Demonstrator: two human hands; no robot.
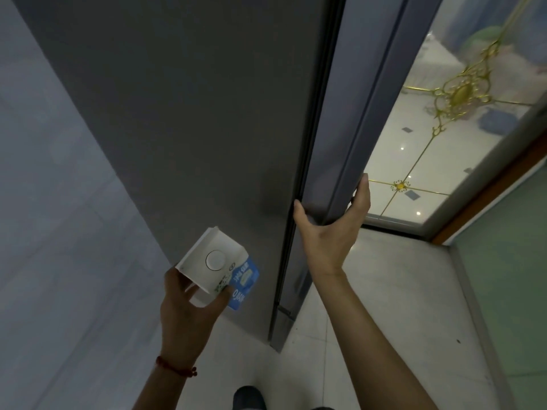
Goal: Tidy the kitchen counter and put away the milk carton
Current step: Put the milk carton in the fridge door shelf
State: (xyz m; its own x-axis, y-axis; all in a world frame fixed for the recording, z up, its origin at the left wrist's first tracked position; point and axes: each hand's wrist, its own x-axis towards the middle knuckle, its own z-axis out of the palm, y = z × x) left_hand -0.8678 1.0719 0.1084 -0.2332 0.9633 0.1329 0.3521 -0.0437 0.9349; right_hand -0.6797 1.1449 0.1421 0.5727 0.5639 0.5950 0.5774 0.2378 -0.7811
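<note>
My left hand (189,306) grips a white and blue milk carton (213,263) from below, its round cap facing up towards me. The carton is held close in front of a tall dark grey fridge (183,119). My right hand (331,229) is wrapped around the edge of the fridge door (349,137), thumb on the near face and fingers curled behind the far edge. The door stands slightly ajar, a narrow dark gap showing along its left side. Nothing of the fridge's inside is visible.
A pale tiled wall (53,202) runs along the left. To the right a glass door with gold ornament (438,119) shows a bright tiled room. Light floor tiles (384,306) lie below, and a green panel (509,291) stands at the far right.
</note>
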